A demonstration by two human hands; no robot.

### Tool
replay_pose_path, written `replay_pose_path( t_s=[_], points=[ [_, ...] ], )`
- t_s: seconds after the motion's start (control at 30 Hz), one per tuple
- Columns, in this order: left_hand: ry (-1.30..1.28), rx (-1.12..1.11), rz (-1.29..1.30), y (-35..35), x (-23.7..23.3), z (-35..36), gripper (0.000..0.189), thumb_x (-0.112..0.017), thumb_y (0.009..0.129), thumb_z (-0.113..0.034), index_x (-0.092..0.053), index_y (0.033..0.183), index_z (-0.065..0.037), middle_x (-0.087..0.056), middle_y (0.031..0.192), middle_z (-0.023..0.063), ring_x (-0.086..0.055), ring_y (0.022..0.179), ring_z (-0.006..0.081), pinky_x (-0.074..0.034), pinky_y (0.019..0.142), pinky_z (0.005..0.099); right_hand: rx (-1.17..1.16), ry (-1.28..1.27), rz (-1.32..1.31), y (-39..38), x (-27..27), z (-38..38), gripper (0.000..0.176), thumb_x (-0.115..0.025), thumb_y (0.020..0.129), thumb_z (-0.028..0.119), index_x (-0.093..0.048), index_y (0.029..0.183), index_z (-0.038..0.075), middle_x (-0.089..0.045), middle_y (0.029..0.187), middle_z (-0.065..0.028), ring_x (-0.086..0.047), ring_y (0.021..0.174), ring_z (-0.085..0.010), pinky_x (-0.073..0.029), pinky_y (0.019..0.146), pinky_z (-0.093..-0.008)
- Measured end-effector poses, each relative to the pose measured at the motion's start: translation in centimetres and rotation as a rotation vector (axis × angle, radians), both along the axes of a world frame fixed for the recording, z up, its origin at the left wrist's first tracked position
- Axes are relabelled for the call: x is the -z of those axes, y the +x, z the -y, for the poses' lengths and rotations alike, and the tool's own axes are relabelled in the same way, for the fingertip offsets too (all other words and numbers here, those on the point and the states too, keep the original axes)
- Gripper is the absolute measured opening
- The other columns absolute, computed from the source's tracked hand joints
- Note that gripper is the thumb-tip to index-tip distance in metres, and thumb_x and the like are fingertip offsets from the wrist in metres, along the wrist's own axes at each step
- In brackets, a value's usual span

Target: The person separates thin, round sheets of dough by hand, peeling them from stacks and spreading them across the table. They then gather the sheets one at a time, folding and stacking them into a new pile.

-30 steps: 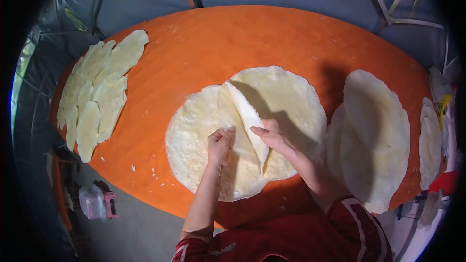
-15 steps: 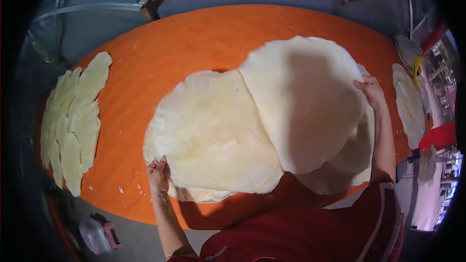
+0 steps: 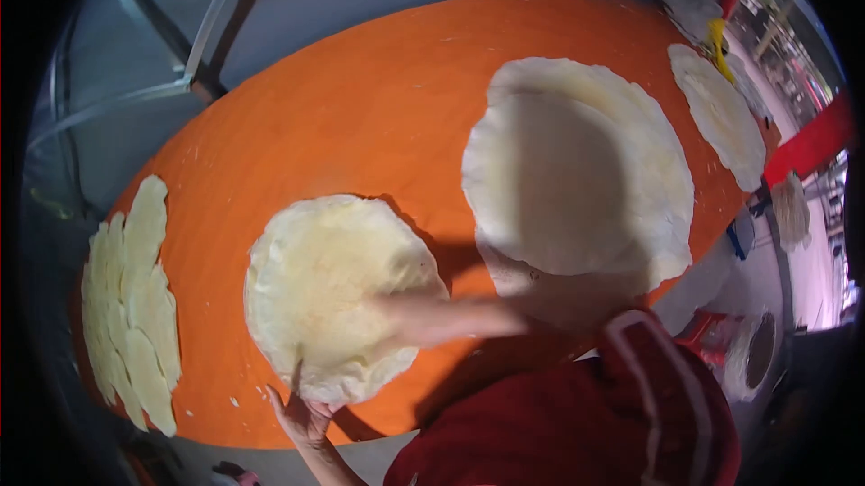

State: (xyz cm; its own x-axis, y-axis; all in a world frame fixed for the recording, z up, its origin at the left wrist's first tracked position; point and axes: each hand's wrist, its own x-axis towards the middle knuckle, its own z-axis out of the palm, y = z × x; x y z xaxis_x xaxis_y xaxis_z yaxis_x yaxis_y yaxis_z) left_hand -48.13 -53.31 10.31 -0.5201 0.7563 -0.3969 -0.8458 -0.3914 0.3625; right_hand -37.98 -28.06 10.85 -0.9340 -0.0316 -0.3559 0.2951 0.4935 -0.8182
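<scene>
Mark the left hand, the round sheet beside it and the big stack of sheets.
left hand (image 3: 302, 418): head view, on the palm.
round sheet (image 3: 324, 288): head view, on its bare middle.
stack of sheets (image 3: 577, 171): head view, on the top sheet's middle.

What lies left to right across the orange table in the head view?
overlapping folded sheets → near round sheet → large round stack of sheets → smaller round sheet by the table's right edge.
</scene>
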Motion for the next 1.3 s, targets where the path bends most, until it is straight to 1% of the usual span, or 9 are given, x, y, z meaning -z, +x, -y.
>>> replay_pose_path(
  t_s=[0.2, 0.43, 0.53, 0.73, 0.8, 0.9, 1.07, 1.1, 1.3],
  points=[
    [0.018, -0.127, -0.113, 0.9, -1.0, -1.5, 0.069, -0.046, 0.079, -0.045, -0.022, 0.124, 0.002, -0.026, 0.128, 0.0201, -0.030, 0.116, 0.0352, -0.033, 0.090, 0.0483, -0.261, 0.255, -0.506, -5.4, 3.3, 11.3, 0.018, -0.053, 0.065, 0.008, -0.057, 0.081, 0.000, -0.055, 0.086, -0.0198, -0.056, 0.069, -0.0300, -0.046, 0.057, -0.0374],
    [-1.105, -0.517, -0.788, -1.3, 7.2, 3.2, 0.051, -0.054, 0.073, -0.008, -0.032, 0.118, 0.003, -0.048, 0.102, 0.0159, -0.051, 0.087, 0.0248, -0.043, 0.070, 0.0322, 0.744, -0.779, -0.383, -1.5, -3.2, -6.1, 0.015, -0.051, 0.075, 0.014, -0.057, 0.079, 0.001, -0.055, 0.070, -0.0049, -0.053, 0.070, -0.0135, -0.043, 0.060, -0.0275],
    [-0.910, -0.426, -0.550, -3.0, 8.8, 5.0, 0.043, -0.058, 0.068, 0.002, -0.039, 0.106, 0.005, -0.051, 0.090, 0.0118, -0.052, 0.078, 0.0196, -0.044, 0.067, 0.0265, 1.211, -0.390, -0.873, 8.2, -6.9, -10.9, 0.024, -0.050, 0.078, 0.016, -0.056, 0.093, -0.002, -0.057, 0.082, -0.0078, -0.054, 0.078, -0.0150, -0.045, 0.067, -0.0282],
    [-0.638, -0.275, -0.365, -4.9, 7.1, 5.3, 0.030, -0.052, 0.072, 0.005, -0.039, 0.099, 0.006, -0.049, 0.087, 0.0120, -0.054, 0.072, 0.0196, -0.048, 0.060, 0.0270, 1.705, -0.032, -0.704, 27.4, 0.1, -17.6, 0.039, -0.053, 0.075, 0.009, -0.043, 0.107, -0.011, -0.052, 0.104, -0.0187, -0.053, 0.093, -0.0253, -0.044, 0.078, -0.0338],
    [-0.608, -0.222, -0.360, -6.1, 8.6, 6.5, 0.026, -0.051, 0.074, 0.005, -0.042, 0.098, 0.004, -0.051, 0.087, 0.0114, -0.054, 0.074, 0.0189, -0.049, 0.062, 0.0265, 1.415, 0.925, -0.103, 28.5, 1.3, -15.9, 0.054, -0.060, 0.068, 0.013, -0.038, 0.110, -0.012, -0.051, 0.105, -0.0197, -0.054, 0.091, -0.0251, -0.044, 0.076, -0.0319],
    [-0.432, -0.087, -0.394, -7.2, 9.1, 7.8, 0.023, -0.052, 0.076, 0.001, -0.046, 0.098, 0.002, -0.055, 0.086, 0.0088, -0.054, 0.076, 0.0154, -0.049, 0.066, 0.0244, 1.143, 0.158, -0.952, 26.5, 2.1, -10.8, 0.053, -0.055, 0.070, 0.012, -0.034, 0.115, -0.007, -0.052, 0.098, -0.0140, -0.053, 0.084, -0.0224, -0.045, 0.073, -0.0266],
    [0.074, 0.158, -0.356, -8.4, 8.5, 6.2, 0.033, -0.042, 0.084, -0.007, -0.037, 0.116, -0.001, -0.050, 0.109, 0.0125, -0.052, 0.094, 0.0182, -0.049, 0.072, 0.0256, 0.397, 0.245, -0.576, -4.7, 8.3, 13.3, 0.077, -0.066, 0.062, 0.032, -0.030, 0.122, 0.000, -0.038, 0.117, -0.0169, -0.038, 0.107, -0.0265, -0.030, 0.090, -0.0331],
    [-0.457, 0.285, -0.733, -10.8, 12.8, 7.3, 0.068, -0.055, 0.074, -0.044, -0.032, 0.122, -0.002, -0.046, 0.111, 0.0164, -0.054, 0.086, 0.0239, -0.050, 0.063, 0.0315, 0.252, 0.206, -0.440, -4.0, 4.7, 11.5, 0.082, -0.068, 0.061, 0.036, -0.029, 0.124, 0.002, -0.036, 0.121, -0.0174, -0.035, 0.111, -0.0273, -0.027, 0.094, -0.0344],
    [-0.393, 0.355, -0.770, -15.6, 15.5, 4.8, 0.070, -0.056, 0.073, -0.044, -0.031, 0.122, 0.000, -0.045, 0.112, 0.0164, -0.052, 0.090, 0.0235, -0.047, 0.068, 0.0322, 0.216, -0.072, -0.238, -9.7, 6.4, 15.8, 0.057, -0.061, 0.066, 0.025, -0.041, 0.113, 0.000, -0.044, 0.110, -0.0219, -0.041, 0.106, -0.0280, -0.033, 0.087, -0.0342]
  ],
)
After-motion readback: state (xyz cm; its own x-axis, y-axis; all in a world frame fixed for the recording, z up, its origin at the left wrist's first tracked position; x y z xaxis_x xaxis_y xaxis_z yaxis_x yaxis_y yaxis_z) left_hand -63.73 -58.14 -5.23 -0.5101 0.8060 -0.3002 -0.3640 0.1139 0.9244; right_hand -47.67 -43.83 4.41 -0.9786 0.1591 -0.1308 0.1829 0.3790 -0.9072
